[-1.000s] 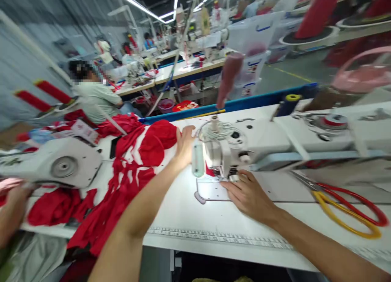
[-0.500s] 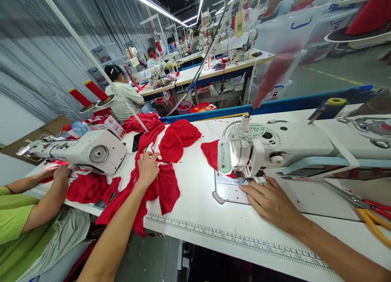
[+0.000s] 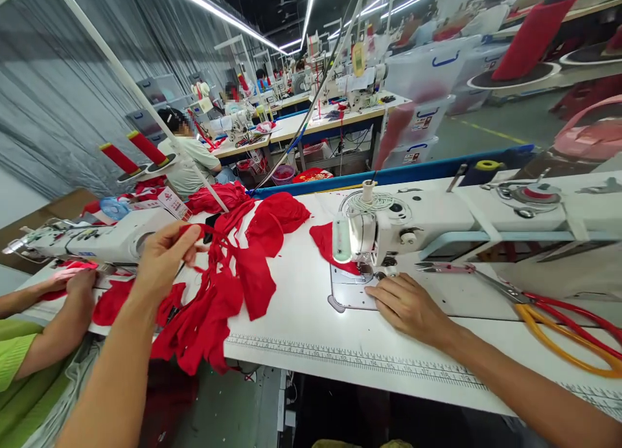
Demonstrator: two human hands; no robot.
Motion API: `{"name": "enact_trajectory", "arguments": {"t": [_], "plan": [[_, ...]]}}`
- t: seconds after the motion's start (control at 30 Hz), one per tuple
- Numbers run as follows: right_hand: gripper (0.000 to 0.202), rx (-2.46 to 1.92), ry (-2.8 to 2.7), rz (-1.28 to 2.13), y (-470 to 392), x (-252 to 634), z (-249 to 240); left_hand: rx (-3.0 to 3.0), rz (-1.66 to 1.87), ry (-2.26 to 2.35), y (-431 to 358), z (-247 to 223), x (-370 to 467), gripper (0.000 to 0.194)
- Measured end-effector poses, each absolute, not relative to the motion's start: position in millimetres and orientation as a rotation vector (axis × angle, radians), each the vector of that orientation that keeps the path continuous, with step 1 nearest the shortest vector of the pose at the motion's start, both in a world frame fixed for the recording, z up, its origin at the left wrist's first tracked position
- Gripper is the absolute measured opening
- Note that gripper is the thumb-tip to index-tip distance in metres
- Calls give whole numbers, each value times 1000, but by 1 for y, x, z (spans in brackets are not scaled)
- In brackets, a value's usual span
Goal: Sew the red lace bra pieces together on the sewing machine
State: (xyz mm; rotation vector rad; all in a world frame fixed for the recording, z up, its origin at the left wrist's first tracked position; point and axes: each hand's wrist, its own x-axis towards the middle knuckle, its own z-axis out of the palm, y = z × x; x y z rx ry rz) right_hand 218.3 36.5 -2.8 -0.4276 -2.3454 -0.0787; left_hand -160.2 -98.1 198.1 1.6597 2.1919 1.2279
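Note:
My left hand (image 3: pixel 165 260) is raised off the table, its thumb and fingers pinching a red fabric strip (image 3: pixel 218 231). Joined or tangled with that strip is a heap of red fabric pieces (image 3: pixel 255 280), some hanging over the front edge. My right hand (image 3: pixel 408 309) lies on the metal bed of the white sewing machine (image 3: pixel 389 234), fingers stretched toward the presser foot and holding nothing visible; the thumb is hidden. A red cloth piece (image 3: pixel 321 241) lies left of the needle area, partly covered by the machine head.
Scissors with red and orange handles (image 3: pixel 539 305) lie right of my right hand. A printed ruler (image 3: pixel 364 357) runs along the front edge. At left, another person's hands (image 3: pixel 78 280) work at a second sewing machine (image 3: pixel 107 234). Thread cones (image 3: pixel 146 147) stand behind it.
My left hand has lifted and moved left from the heap, pulling up a red strip. The heap has shifted slightly. My right hand stays by the presser foot; the view has turned right.

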Motion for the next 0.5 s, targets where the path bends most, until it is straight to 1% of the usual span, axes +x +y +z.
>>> {"name": "enact_trajectory", "arguments": {"t": [0.03, 0.07, 0.13, 0.2, 0.23, 0.3, 0.33, 0.37, 0.43, 0.47, 0.5], "plan": [[25, -405, -2359, -46, 35, 218, -1, 1634, 1289, 2142, -105, 207, -147, 27], [24, -381, -2370, 1, 31, 218, 4, 1617, 1251, 2122, -112, 212, -132, 25], [23, -351, -2375, 158, 19, 216, 19, 1632, 961, 2073, -121, 213, -98, 25], [26, -354, -2319, 418, -1, 212, 42, 1703, 684, 1906, -126, 204, -62, 30], [33, -362, -2277, 592, -13, 210, 54, 1715, 555, 1794, -126, 196, -44, 32], [68, -322, -2242, 1021, -36, 207, 75, 1709, 372, 1563, -124, 179, -12, 37], [81, -291, -2220, 1255, -44, 207, 82, 1676, 308, 1464, -122, 171, -1, 38], [90, -265, -2196, 1506, -51, 209, 86, 1627, 257, 1383, -120, 163, 6, 39], [92, -301, -2124, 1994, -54, 221, 89, 1482, 146, 1286, -115, 151, 5, 39], [90, -392, -2071, 2172, -51, 232, 88, 1408, 90, 1271, -112, 147, -3, 41], [85, -533, -2020, 2272, -44, 245, 88, 1353, 36, 1277, -108, 144, -15, 43]]}}
